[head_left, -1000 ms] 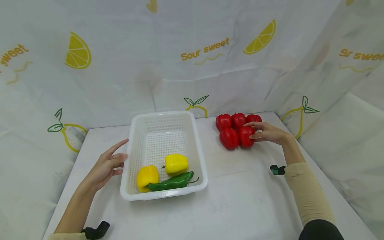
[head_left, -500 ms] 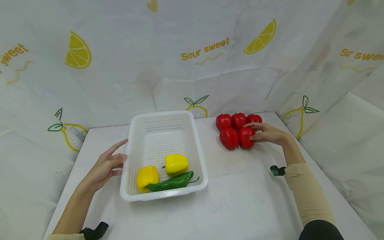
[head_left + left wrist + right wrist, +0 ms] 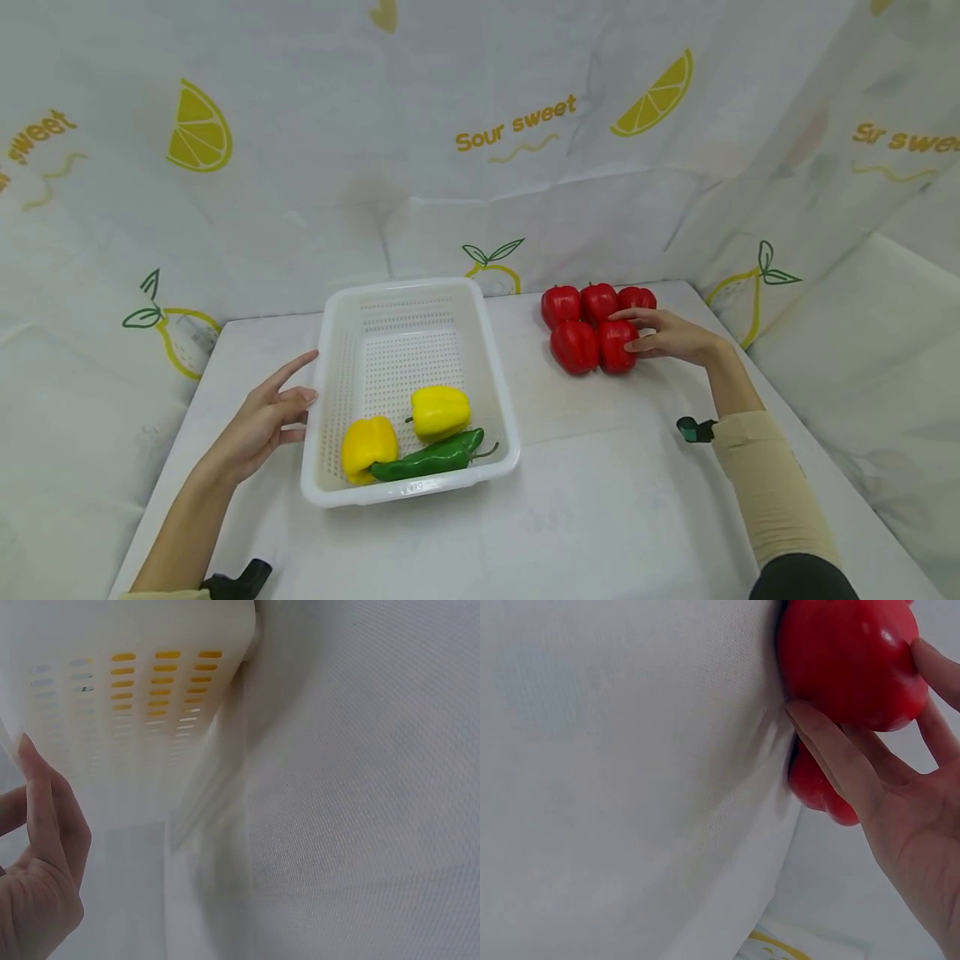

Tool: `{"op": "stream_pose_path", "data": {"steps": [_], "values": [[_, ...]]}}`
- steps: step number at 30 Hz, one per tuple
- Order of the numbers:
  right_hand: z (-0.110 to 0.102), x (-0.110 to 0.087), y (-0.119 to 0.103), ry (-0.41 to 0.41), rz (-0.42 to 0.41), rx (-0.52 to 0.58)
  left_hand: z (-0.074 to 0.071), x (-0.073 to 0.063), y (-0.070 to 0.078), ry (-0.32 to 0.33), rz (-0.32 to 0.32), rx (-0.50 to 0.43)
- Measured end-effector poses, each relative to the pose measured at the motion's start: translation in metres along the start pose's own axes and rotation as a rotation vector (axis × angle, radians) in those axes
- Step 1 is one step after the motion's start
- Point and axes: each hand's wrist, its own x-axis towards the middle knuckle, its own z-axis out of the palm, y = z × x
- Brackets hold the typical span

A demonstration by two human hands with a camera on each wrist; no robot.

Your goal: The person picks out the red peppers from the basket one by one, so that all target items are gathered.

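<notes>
A white plastic basket (image 3: 498,392) with a perforated floor holds two yellow bell peppers (image 3: 439,412) and a long green pepper (image 3: 431,458). My left hand (image 3: 262,421) is at its left side, fingers spread and fingertips at the outer wall and rim. In the left wrist view, a fingertip (image 3: 27,750) touches the basket's edge. On the right, several red bell peppers (image 3: 574,347) sit close together. My right hand (image 3: 675,336) holds the front right one between thumb and fingers; the right wrist view shows this red bell pepper (image 3: 851,664) between them.
The white-covered table (image 3: 592,500) carries everything. Behind it rises a white cloth (image 3: 420,167) printed with lemons and lettering, and more cloth (image 3: 885,333) flanks the right side. The far red peppers stand near the table's back edge.
The basket has shifted very slightly left and nearer, with my left hand still at its side. My right hand has kept its place on the red bell pepper.
</notes>
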Motion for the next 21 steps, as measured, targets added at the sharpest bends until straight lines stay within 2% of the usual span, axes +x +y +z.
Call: {"op": "stream_pose_path", "data": {"steps": [8, 14, 21], "values": [[0.000, -0.003, -0.002, 0.012, -0.011, -0.006, -0.001, -0.001, 0.000, 0.005, -0.005, 0.012], [-0.004, -0.009, -0.005, 0.031, -0.050, -0.081, -0.003, -0.004, 0.000, 0.015, -0.020, 0.048], [-0.005, -0.022, -0.016, 0.126, -0.127, -0.188, -0.010, -0.006, -0.001, 0.032, 0.005, 0.136]]}}
